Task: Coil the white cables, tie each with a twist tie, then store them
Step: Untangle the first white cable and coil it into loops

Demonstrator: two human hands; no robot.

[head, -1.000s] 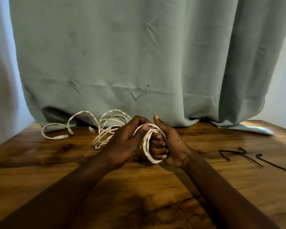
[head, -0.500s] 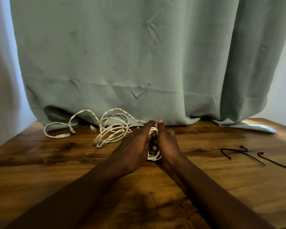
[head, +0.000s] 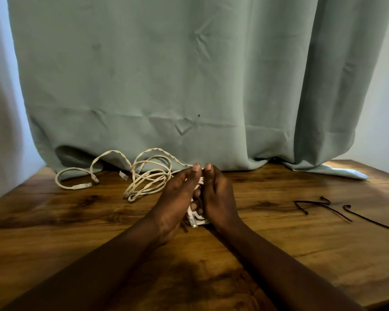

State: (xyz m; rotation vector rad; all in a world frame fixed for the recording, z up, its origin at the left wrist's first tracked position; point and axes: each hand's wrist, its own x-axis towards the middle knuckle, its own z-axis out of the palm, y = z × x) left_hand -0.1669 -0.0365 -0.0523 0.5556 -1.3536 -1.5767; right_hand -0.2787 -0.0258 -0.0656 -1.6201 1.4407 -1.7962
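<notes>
A small coil of white cable is squeezed between my two hands at the middle of the wooden table. My left hand and my right hand face each other, thumbs up and nearly touching, fingers curled round the coil. A clear plug sticks out below them. The coil is mostly hidden by my palms. Loose white cables lie in a tangle to the left, one strand running to my hands. Black twist ties lie on the right.
A grey-green curtain hangs behind and drapes onto the table's far edge. Its hem spreads onto the back right corner. Another cable end with a plug lies at the far left.
My hands have pressed together, flattening the coil that was open and visible a second ago. They shifted slightly away from me. The loose tangle stayed put.
</notes>
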